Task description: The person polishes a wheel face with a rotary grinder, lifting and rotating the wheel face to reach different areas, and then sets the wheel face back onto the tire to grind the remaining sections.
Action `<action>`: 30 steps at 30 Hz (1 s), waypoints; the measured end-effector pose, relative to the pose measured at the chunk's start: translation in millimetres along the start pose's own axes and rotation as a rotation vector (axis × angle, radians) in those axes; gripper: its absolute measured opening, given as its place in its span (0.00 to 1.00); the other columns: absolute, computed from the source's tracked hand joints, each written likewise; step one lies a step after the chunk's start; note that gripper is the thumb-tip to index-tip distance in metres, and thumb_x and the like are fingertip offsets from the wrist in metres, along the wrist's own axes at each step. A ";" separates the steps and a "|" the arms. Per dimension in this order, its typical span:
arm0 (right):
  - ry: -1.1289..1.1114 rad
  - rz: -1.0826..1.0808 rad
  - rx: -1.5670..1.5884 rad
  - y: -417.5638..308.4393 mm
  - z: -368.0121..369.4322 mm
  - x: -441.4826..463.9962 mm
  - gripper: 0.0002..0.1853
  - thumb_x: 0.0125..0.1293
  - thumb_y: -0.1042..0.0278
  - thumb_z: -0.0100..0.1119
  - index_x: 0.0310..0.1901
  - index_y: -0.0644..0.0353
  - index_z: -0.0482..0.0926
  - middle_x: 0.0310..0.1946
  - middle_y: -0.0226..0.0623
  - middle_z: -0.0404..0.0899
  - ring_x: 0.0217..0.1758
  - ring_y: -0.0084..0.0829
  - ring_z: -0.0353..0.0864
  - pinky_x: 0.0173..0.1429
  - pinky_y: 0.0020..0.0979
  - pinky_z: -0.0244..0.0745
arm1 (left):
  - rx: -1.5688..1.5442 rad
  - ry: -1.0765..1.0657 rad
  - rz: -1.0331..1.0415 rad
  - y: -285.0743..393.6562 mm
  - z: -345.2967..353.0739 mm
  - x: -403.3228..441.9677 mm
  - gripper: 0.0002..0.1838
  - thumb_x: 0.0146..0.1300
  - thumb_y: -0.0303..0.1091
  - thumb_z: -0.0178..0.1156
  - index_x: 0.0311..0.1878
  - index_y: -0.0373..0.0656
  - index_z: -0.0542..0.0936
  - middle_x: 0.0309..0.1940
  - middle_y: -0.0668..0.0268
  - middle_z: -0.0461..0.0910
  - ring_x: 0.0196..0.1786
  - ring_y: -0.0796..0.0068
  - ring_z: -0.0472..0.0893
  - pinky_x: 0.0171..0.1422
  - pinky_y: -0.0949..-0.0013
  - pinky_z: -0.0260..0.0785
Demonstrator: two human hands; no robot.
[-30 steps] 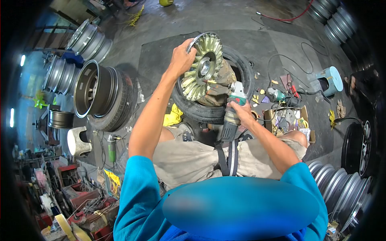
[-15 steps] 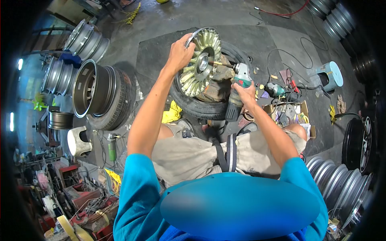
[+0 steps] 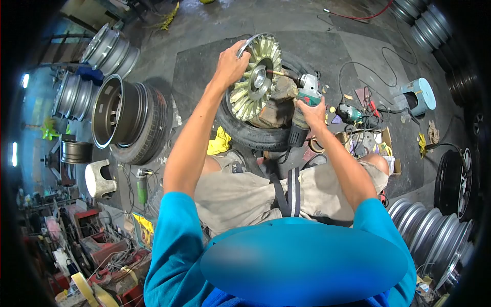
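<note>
The left hand (image 3: 232, 66) clasps the spoked wheel (image 3: 259, 83) by its far-left edge, over a flat-lying tyre (image 3: 266, 139); the right hand (image 3: 313, 114) grips an angle grinder (image 3: 309, 91). Its shaft (image 3: 287, 76), perhaps touching the hub (image 3: 260, 77), could skid if that one-handed hold slips.

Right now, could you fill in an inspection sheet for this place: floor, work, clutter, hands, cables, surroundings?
Surface: dark grey floor mat, scraps scattered on its right.
Job's things: round silver many-spoked metal wheel, tilted above a black rubber tyre; grey-and-green power tool, its tip by the hub, contact unclear.
Clutter: brown cardboard box of odds and ends; crumpled yellow cloth beside the tyre.
Hands: left hand grips the wheel's rim; right hand grips the tool.
Cables: thin black cable looping across the floor, right.
Surroundings: silver metal rims on both sides; pale-blue stool, right.
</note>
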State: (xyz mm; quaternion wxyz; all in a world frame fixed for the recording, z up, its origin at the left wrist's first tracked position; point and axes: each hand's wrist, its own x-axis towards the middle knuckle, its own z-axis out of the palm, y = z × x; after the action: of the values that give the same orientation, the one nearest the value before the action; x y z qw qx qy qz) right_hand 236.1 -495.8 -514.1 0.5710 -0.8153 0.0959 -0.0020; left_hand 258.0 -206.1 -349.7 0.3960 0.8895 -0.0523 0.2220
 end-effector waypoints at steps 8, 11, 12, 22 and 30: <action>-0.083 0.018 -0.037 3.9 -6.8 -10.1 0.57 0.43 0.49 0.82 0.71 0.75 0.64 0.62 0.61 0.77 0.65 0.50 0.79 0.69 0.41 0.73 | -0.003 -0.027 -0.091 -0.1 -3.9 -1.8 0.26 0.64 0.36 0.56 0.65 0.36 0.80 0.39 0.44 0.87 0.38 0.55 0.87 0.52 0.57 0.77; 0.011 0.007 -0.076 1.6 -6.6 -5.0 0.57 0.44 0.51 0.81 0.71 0.77 0.62 0.61 0.60 0.78 0.64 0.48 0.80 0.69 0.40 0.74 | -0.014 -0.053 -0.069 3.1 -5.0 -2.0 0.27 0.64 0.36 0.56 0.64 0.35 0.80 0.38 0.43 0.87 0.38 0.55 0.87 0.52 0.57 0.77; -0.017 0.008 -0.030 -5.4 -9.2 -4.1 0.56 0.44 0.51 0.81 0.70 0.78 0.63 0.61 0.60 0.78 0.64 0.48 0.80 0.69 0.40 0.74 | -0.013 -0.053 -0.064 6.1 -5.4 -1.5 0.27 0.64 0.36 0.56 0.64 0.35 0.80 0.38 0.43 0.87 0.38 0.55 0.87 0.52 0.57 0.77; -0.012 -0.017 -0.026 -12.5 -13.5 -18.7 0.49 0.44 0.54 0.83 0.64 0.73 0.68 0.54 0.54 0.82 0.56 0.43 0.83 0.62 0.39 0.78 | 0.008 -0.019 -0.043 -6.5 -2.4 -2.6 0.27 0.63 0.37 0.56 0.64 0.37 0.80 0.41 0.42 0.87 0.41 0.50 0.88 0.55 0.56 0.77; -0.073 0.019 -0.078 10.0 -8.2 -21.2 0.53 0.44 0.50 0.83 0.68 0.73 0.67 0.59 0.58 0.80 0.62 0.48 0.82 0.67 0.41 0.75 | -0.001 -0.008 -0.035 -2.4 -1.6 -2.2 0.26 0.63 0.37 0.56 0.64 0.37 0.81 0.42 0.43 0.87 0.42 0.50 0.88 0.55 0.57 0.77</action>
State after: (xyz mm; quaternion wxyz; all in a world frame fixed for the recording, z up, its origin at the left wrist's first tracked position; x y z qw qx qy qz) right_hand 212.9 -503.3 -518.3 0.5417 -0.8357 0.0828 0.0368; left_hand 256.1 -203.5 -351.3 0.3999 0.8910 -0.0385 0.2113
